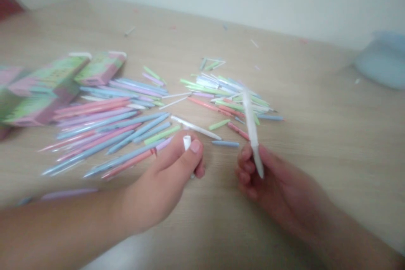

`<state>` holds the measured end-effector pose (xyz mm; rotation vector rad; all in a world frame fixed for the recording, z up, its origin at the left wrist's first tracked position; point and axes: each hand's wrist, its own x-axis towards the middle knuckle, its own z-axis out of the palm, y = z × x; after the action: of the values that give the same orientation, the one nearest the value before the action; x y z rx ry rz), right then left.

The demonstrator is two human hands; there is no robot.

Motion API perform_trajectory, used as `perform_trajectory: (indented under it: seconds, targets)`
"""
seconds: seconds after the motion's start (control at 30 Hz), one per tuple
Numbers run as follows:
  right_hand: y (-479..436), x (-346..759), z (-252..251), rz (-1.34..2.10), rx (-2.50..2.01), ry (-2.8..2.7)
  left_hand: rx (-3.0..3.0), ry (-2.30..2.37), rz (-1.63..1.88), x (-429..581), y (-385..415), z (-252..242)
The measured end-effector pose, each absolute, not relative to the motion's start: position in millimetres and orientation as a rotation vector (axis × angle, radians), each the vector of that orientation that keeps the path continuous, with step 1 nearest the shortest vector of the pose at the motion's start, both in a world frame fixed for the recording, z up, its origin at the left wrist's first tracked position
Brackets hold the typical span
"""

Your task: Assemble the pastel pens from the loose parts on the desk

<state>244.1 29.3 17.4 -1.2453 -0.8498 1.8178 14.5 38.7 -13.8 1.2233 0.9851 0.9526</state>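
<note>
1. The left hand [171, 181] rests low over the wooden table [316, 135]. Its thumb and fingers are pinched together on a small white cap [187, 141].
2. The cap's end pokes up just above the thumbnail. The rest of it is hidden inside the pinch.
3. The right hand [268, 181] has its fingers curled closed around the lower part of a white pen barrel [251, 122].
4. The barrel stands nearly upright and tilts slightly left. Most of its length rises above the fingers, and its lower tip shows against the palm.
5. The cap and the barrel are apart, with bare table between the two hands.
6. Just beyond the left hand lies a broad spread of pastel pens [110, 126] in pink, blue, purple and green.
7. A smaller heap of pens [221, 93] lies behind the held barrel.
8. One loose white pen [196, 127] lies between the two heaps, near the cap.
9. Pink-and-green boxes [47, 88] lie at the far left.
10. A blurred blue container [384, 61] sits at the right edge.
</note>
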Motion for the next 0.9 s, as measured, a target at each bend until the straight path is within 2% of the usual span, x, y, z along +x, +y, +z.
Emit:
perform_trajectory:
  seconds: [0.1, 0.33, 0.5, 0.73, 0.9]
  targets:
    - [30.6, 243.3, 11.2, 1.605, -1.262, -0.862, 1.302, 0.984, 0.901, 13.5, 37.0, -9.5]
    - [28.2, 255.8, 0.1, 1.534, -1.462, -1.272, 1.240, 0.907, 0.788, 11.1, 36.1, 1.6]
    - [32.8, 259.6, 0.0, 1.341, -1.551, -1.451, 1.186, 0.889, 0.742, 11.1, 35.3, 2.8]
    - [33.1, 261.7, -4.1, 1.478, -1.542, -1.352, 1.205, 0.894, 0.726, 10.8, 37.0, 1.1]
    - [35.2, 255.6, 6.6, 1.609, -1.413, -1.156, 1.487, 0.813, 0.786, 6.6, 32.6, 1.6]
